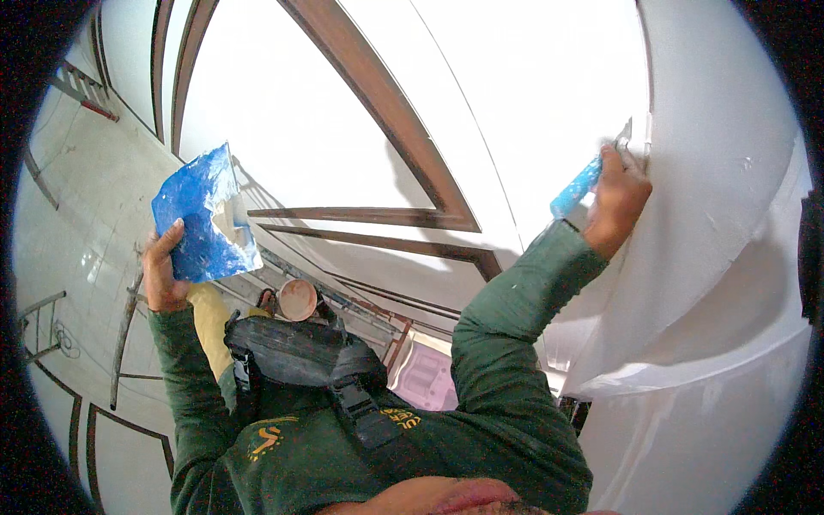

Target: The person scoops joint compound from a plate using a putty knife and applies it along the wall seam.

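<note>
The right hand (618, 199) grips a scraper (577, 186), its rounded blue handle speckled, blade by the smooth white wall (558, 73); the left hand (163, 268) pinches a flat blue board (187, 210) smeared with pale paste (227, 221). Below, a round bucket (298, 300), contents unclear.

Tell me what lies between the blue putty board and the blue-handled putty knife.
In the head view, white wall and brown trim strips show between the putty board and putty knife, with no loose object.
</note>
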The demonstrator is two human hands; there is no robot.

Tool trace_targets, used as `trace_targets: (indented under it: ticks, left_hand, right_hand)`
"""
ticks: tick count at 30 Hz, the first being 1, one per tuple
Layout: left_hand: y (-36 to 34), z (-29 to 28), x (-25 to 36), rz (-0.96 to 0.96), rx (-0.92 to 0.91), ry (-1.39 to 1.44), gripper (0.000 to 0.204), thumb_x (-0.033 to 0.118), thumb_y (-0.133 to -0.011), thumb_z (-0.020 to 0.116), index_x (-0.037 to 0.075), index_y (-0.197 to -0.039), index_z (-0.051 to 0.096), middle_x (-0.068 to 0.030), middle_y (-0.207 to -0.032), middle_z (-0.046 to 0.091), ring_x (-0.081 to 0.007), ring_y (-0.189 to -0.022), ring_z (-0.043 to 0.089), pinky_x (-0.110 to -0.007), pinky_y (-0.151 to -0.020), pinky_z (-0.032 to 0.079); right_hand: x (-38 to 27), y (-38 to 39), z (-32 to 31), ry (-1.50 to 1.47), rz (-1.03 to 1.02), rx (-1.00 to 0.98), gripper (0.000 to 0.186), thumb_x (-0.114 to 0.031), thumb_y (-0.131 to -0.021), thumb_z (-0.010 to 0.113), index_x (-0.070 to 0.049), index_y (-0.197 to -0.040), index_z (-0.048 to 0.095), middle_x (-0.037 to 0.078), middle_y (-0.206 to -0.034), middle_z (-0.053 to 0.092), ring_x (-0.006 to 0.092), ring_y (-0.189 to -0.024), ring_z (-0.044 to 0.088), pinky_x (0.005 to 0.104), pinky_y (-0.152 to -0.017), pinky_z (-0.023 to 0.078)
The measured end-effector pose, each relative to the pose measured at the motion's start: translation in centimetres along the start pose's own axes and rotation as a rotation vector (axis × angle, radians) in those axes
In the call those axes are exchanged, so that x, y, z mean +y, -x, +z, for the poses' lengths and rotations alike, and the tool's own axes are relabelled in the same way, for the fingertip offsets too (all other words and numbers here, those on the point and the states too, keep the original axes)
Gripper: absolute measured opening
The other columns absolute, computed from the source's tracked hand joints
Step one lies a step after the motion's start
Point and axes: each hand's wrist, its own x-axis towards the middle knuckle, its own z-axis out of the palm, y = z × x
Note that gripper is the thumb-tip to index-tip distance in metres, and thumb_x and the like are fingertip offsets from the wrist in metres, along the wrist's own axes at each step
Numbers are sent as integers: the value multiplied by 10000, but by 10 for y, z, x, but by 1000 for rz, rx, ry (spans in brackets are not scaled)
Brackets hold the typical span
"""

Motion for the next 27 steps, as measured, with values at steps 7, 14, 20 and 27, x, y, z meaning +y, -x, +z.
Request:
trace_targets:
  ticks: [7, 14, 20, 27]
  left_hand:
    - [-1, -8, -3, 15, 1, 31, 312, 156, -841, 626, 5, -1110, 572, -88, -958, 656, -183, -773, 653, -327, -697, 556]
    - [2, -9, 2, -10, -9, 20, 318, 163, -844, 626, 13, -1119, 573, -87, -962, 656, -186, -768, 652, -328, -694, 553]
    - [5, -7, 3, -10, -5, 7, 339, 177, -845, 627, 21, -1141, 571, -81, -978, 651, -181, -784, 649, -325, -702, 551]
    - [3, -2, 5, -9, -50, -13, 367, 183, -843, 628, 6, -1157, 557, -87, -995, 644, -181, -812, 651, -317, -724, 552]
  right_hand:
    - [-13, 17, 9, -423, 169, 192, 328, -98, -811, 626, 134, -1043, 636, 198, -1012, 672, 209, -850, 646, 326, -693, 528]
    - [-16, 12, 15, -475, 168, 241, 410, -101, -810, 616, 114, -1159, 585, 182, -1001, 671, 210, -849, 631, 299, -718, 511]
    - [-32, 30, -17, -198, 250, -17, 457, -112, -811, 614, 99, -1212, 557, 159, -960, 671, 195, -799, 618, 278, -674, 500]
    - [-29, 41, -20, -576, 280, 233, 284, -115, -820, 586, 119, -973, 638, 161, -816, 670, 206, -661, 622, 321, -592, 503]
